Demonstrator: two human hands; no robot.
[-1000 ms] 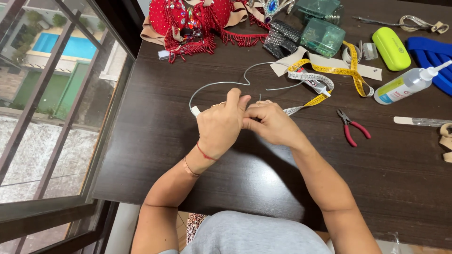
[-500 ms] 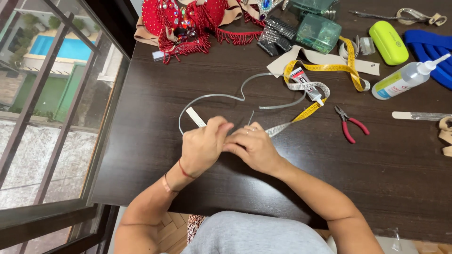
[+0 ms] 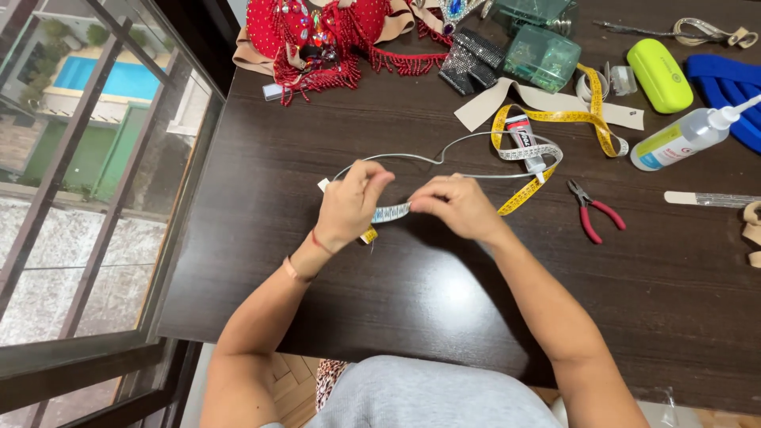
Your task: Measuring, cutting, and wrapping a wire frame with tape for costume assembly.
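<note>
Both hands over the dark wooden bench [image 3: 412,317], toward its left half, a little nearer the near edge than the far one.

Left hand [image 3: 353,202]: fingers closed in a pinch on the measuring tape [image 3: 392,212], near the tape's yellow end, which hangs just below the hand. A red thread and a thin band sit on that wrist.

Right hand [image 3: 460,208]: fingers curled down, pinching the same tape a short way along. The white stretch of tape runs taut between the two hands. Beyond the right hand the tape goes yellow, heads toward the far right, loops and ends near the bench's far edge.

Bent grey wire [image 3: 412,158]: lies on the bench just behind the hands, curving from the left hand across to the tape's loop. Whether the left hand touches it, cannot tell.

Small glue tube [image 3: 523,139] lies inside the tape loop. Red-handled pliers [image 3: 590,210] just right of the right hand, apart from it. Squeeze bottle [image 3: 686,136] with white nozzle toward the right edge. Lime-green case [image 3: 659,75] near the far right corner. Red beaded garment [image 3: 333,36] at the far edge, left of centre. Green clear box [image 3: 543,55] beside it.
</note>
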